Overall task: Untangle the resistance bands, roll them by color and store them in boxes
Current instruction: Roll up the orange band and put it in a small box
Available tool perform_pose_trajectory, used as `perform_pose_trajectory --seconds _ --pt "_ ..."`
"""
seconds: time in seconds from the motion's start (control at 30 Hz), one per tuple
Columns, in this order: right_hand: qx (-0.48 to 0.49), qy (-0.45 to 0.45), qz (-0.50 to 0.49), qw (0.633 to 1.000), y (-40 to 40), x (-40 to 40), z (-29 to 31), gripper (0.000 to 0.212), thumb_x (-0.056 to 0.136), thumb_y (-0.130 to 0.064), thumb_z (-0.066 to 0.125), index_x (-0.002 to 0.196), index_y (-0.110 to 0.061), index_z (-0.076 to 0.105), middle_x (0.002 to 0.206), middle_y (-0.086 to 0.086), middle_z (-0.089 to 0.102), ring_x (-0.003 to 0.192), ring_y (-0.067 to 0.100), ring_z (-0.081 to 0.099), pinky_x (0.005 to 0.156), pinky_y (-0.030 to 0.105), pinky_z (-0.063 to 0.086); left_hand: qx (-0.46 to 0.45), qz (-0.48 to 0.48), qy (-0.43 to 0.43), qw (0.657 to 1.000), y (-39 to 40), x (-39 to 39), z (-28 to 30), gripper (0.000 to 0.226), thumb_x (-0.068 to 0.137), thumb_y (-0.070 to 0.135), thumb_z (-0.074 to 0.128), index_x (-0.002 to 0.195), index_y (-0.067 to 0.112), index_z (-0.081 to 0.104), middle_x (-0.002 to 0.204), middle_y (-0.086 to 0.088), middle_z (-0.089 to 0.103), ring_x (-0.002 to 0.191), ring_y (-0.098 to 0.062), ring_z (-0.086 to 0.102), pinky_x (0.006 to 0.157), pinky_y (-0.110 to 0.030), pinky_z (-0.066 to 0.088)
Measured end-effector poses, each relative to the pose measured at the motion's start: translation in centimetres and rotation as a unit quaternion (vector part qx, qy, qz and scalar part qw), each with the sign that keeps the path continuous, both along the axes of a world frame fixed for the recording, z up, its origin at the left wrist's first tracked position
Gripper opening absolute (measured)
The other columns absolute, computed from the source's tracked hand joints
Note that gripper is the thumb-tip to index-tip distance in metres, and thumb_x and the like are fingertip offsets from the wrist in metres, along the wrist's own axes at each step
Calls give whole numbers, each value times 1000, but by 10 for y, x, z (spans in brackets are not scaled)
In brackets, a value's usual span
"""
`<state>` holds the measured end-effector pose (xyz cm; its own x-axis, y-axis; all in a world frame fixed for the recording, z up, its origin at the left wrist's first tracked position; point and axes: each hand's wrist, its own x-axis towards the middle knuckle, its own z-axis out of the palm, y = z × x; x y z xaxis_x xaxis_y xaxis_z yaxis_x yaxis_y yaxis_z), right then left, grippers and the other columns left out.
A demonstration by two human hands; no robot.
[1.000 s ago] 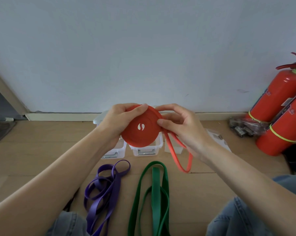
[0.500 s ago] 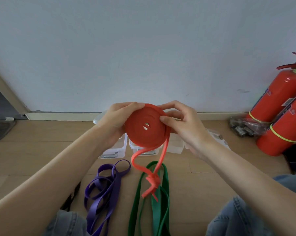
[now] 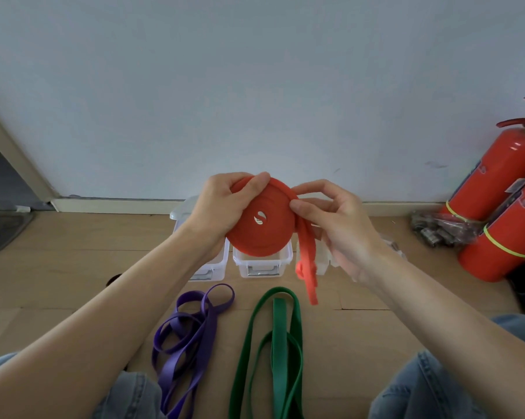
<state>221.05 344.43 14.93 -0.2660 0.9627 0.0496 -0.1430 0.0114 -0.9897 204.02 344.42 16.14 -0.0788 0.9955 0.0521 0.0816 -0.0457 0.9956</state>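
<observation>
Rubbery red band coil (image 3: 259, 220) is sitting mid-air over the boxes (image 3: 262, 261); left hand (image 3: 222, 207) is gripping its rim, right hand (image 3: 330, 219) pinching the dangling tail (springy, likely unwinding if released).

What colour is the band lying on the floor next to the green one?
Purple, seen in the head view, left of the green band.

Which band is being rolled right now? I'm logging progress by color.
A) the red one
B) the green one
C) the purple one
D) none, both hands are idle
A: the left hand grips the red band coiled into a disc, and the right hand pinches its loose tail at the rim, while the purple band and green band lie loose on the floor.
</observation>
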Motion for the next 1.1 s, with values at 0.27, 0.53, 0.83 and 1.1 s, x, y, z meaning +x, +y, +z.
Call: perform_pose_trajectory --seconds 0.27,0.53,0.83,1.1 --pt "32 -60 -38 997 -1 -2 -4 9 81 -6 69 86 -12 66 76 7 74 66 16 70 59 21 53 -44 -32 37 998 -2 2 -8 12 79 20 71 88 12 68 79 -3 70 70 -12 64 67 -26 54" --pt "40 -49 -13 998 -5 -2 0 9 82 -1 67 90 -4 66 74 8 73 66 15 70 59 18 52 -77 -117 35 990 0 -7 -1 27 66 38 71 84 17 71 77 1 72 70 -8 65 68 -23 54" --pt "21 -34 -26 999 -2 -4 1 10 81 -9 69 90 -7 65 76 8 73 67 16 69 63 19 52 -16 68 -7 998 7 -4 0 22 86 32 63 70 17 65 62 3 64 55 -9 58 58 -25 49" --pt "15 -57 -37 998 -9 -13 -7 21 83 -5 66 99 -5 52 80 10 71 65 16 70 57 19 50 -94 121 -188 970 5 1 -3 25 89 35 58 86 11 66 77 -5 70 62 -14 67 59 -28 58"
